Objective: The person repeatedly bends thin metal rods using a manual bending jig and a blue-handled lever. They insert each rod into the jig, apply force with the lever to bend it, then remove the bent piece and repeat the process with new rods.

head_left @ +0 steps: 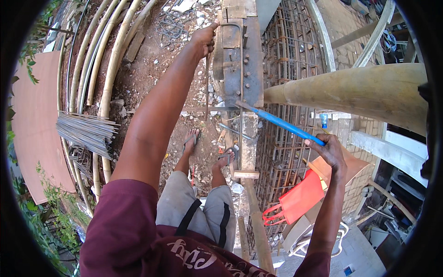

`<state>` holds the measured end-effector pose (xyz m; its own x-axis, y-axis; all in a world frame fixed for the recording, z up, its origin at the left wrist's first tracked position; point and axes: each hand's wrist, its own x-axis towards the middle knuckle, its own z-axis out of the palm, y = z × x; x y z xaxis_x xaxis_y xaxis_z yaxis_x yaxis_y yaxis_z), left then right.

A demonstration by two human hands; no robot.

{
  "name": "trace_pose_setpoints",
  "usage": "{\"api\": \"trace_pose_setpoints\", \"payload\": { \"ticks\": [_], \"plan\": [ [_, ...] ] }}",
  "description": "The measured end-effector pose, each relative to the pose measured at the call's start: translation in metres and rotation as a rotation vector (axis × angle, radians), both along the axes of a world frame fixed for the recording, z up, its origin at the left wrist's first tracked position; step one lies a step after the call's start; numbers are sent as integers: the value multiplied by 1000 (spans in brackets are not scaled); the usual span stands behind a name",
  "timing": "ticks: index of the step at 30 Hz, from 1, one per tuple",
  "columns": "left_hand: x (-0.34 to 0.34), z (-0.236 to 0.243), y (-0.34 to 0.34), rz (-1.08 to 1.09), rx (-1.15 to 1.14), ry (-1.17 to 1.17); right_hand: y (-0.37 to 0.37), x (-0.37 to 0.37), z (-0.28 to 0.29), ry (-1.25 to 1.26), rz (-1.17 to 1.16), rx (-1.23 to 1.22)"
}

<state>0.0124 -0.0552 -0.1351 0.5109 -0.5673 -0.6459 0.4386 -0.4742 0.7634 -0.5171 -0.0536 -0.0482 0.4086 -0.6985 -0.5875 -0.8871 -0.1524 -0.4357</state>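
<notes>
My left hand (203, 40) grips a bent steel bar (241, 55) at the upper-left end of a steel plate (253, 55) with upright pegs, mounted on timber. The bar runs across the top, then down between the pegs. My right hand (329, 151) is closed round a long blue-handled bending tool (281, 121), whose metal head lies at the bar near the plate's lower edge. Beneath the plate, a short metal rod (234, 131) lies by my sandalled feet.
Bamboo poles (110, 78) and bundled steel rods (85, 131) lie left on rubble ground. Rebar cages (288, 51) run along my right, crossed by a thick bamboo post (350, 90). An orange bag (295, 198) lies lower right, near white beams (387, 150).
</notes>
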Motion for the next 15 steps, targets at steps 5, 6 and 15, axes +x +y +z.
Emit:
{"api": "trace_pose_setpoints", "payload": {
  "ticks": [5, 6, 15],
  "plan": [
    [2, -1, -2, 4, 30, 19, 7, 8, 0, 79, 8, -20],
    [3, -3, -3, 3, 32, 48, 23, 11, -4, 69, -64, 15],
    [10, -5, -4, -27, -10, 94, 80, -20, -62, 46, -155, -319]
  ]
}}
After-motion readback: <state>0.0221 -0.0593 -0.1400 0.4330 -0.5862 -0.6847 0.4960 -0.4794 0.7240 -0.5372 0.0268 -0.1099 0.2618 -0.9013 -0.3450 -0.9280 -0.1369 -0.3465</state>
